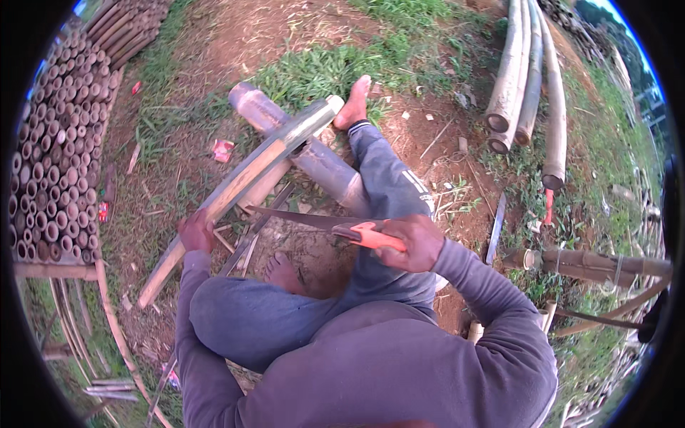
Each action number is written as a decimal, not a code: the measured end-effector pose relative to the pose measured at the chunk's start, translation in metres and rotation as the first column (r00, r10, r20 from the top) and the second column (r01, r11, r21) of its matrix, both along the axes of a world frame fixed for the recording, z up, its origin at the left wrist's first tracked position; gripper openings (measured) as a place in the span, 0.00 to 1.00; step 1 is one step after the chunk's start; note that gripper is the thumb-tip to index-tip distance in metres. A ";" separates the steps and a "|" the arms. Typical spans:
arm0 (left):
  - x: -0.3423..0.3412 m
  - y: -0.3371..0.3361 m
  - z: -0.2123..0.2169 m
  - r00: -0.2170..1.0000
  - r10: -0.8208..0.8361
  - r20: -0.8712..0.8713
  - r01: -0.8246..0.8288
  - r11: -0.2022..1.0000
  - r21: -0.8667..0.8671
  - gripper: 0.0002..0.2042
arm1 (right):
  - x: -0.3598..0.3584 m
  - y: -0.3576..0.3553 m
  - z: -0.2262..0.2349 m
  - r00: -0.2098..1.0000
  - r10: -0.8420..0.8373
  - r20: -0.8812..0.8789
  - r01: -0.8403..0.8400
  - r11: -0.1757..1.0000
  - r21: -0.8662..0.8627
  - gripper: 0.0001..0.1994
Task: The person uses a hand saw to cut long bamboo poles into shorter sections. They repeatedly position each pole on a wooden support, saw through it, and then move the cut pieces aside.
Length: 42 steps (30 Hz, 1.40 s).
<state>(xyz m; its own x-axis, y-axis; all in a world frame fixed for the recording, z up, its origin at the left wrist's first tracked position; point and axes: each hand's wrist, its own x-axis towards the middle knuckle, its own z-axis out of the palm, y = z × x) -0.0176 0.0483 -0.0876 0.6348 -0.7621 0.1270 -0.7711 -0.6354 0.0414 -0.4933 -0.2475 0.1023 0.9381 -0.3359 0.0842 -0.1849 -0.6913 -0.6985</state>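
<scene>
My right hand [414,244] is closed round the orange handle of a hand saw [307,220]. Its curved, dark blade points left, with the tip close to the side of a long bamboo pole [235,182]. Around the lower part of that pole my left hand [197,232] is wrapped. The pole slants from lower left to upper right, green at the far end and pale along a stripped stretch. It lies across a thicker bamboo log [325,167], beside my outstretched foot [353,103]. Whether the blade touches the bamboo I cannot tell.
Cut bamboo lengths are stacked in a rack [57,200] at the left. Several long bamboo poles [524,78] lie at the upper right. A long flat blade [496,230] rests on the ground right of my leg, near a horizontal bamboo rail [592,264].
</scene>
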 end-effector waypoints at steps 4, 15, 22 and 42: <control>-0.005 -0.005 0.006 1.000 -0.021 -0.013 0.020 1.000 -0.018 0.23 | -0.062 -0.010 0.017 0.966 -0.242 -0.090 0.258 0.908 0.329 0.13; -0.014 -0.009 0.010 1.000 0.017 -0.008 -0.016 0.997 0.077 0.23 | 0.028 0.053 -0.109 0.851 -0.501 0.156 0.406 0.817 0.410 0.18; -0.015 -0.005 0.002 0.999 0.002 0.052 -0.003 1.000 0.025 0.22 | 0.042 0.056 -0.118 0.876 -0.456 0.157 0.377 0.850 0.367 0.15; -0.021 -0.008 0.015 0.999 -0.006 0.039 0.007 1.000 -0.022 0.24 | 0.111 0.015 -0.132 0.868 -0.463 0.181 0.296 0.774 0.560 0.16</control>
